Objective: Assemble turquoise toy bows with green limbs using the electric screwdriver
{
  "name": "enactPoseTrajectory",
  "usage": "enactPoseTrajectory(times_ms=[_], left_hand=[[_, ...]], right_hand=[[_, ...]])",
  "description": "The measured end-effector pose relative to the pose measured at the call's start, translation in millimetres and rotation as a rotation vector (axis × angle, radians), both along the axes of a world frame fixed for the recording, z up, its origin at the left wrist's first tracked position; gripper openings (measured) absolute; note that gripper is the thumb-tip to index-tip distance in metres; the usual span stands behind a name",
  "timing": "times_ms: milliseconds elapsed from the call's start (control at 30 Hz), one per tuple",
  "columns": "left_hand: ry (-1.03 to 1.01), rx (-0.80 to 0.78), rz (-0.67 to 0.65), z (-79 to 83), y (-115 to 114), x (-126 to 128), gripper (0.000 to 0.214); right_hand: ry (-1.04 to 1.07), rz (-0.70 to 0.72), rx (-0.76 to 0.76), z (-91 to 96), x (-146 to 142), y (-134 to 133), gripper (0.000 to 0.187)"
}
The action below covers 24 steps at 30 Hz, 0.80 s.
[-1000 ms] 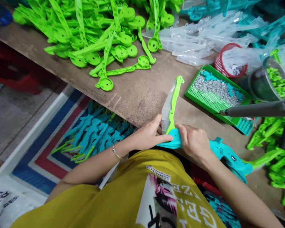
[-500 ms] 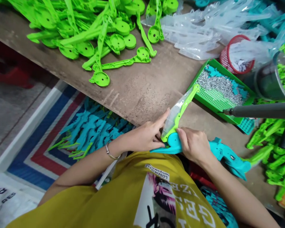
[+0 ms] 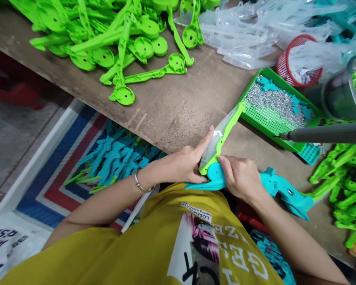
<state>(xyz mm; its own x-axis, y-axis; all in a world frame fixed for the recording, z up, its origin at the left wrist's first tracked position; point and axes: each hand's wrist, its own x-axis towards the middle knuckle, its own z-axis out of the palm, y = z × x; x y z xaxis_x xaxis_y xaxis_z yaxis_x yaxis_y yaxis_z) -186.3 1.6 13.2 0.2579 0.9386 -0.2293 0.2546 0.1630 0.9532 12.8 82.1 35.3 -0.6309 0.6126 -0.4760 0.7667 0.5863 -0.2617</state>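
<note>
White plastic with dark lettering forms a bag (image 3: 10, 245) at far left, near a striped container (image 3: 62, 188) of blue, red and white that holds rows of teal plastic parts (image 3: 106, 158). Above them, lime-green plastic arms with round hubs (image 3: 118, 43) lie heaped on a brown workbench (image 3: 166, 114).

At the bench's near edge, the left hand (image 3: 186, 164), a metal bracelet (image 3: 139, 180) at its wrist, grasps the lower end of a lime-green arm (image 3: 227, 134), its index finger laid along a translucent blade (image 3: 214, 144) fitted beside that arm. Just right of the thumb, the arm's base meets the round hub of a teal plastic body (image 3: 215, 172), held in front of a mustard shirt (image 3: 136, 245). The right hand (image 3: 241, 178) is closed around the teal body, thumb on top near the hub.

Beyond, translucent blades (image 3: 246, 35) are piled up. A green tray (image 3: 275, 126) contains small metal pieces (image 3: 273, 99); behind it stands a red basket (image 3: 284, 67). At far right, a dark rod-shaped tool (image 3: 329, 134) reaches over the tray, above more lime-green parts (image 3: 347, 198).
</note>
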Motion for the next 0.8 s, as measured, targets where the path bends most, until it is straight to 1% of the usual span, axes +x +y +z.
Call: enactPoseTrajectory(times_ms=[167, 333, 433, 533, 700, 767, 800], left_hand=[[-0.021, 0.013, 0.011, -0.1, 1.7, -0.7, 0.112], [0.066, 0.022, -0.037, -0.1, 4.7, 0.3, 0.114], [0.076, 0.019, -0.045, -0.6, 5.8, 0.3, 0.115], [0.110, 0.051, -0.050, 0.5, 6.7, -0.4, 0.114], [0.215, 0.116, -0.084, 6.1, 7.4, -2.4, 0.102], [0.186, 0.106, -0.091, 6.6, 7.4, -3.2, 0.097], [0.139, 0.086, -0.092, 6.2, 7.4, -3.7, 0.098]], right_hand=[[0.011, 0.000, -0.002, 0.5, -0.9, 1.6, 0.060], [0.011, -0.015, 0.028, 0.7, 1.8, 5.3, 0.062], [0.023, -0.014, 0.029, 0.9, 3.2, 7.7, 0.064], [0.031, -0.019, 0.035, 2.0, 3.2, 10.5, 0.066], [0.049, -0.014, 0.044, 4.0, 3.3, 13.4, 0.069], [0.066, -0.002, 0.046, 3.8, 4.1, 13.1, 0.070], [0.076, 0.003, 0.049, 3.3, 4.5, 12.9, 0.070]])
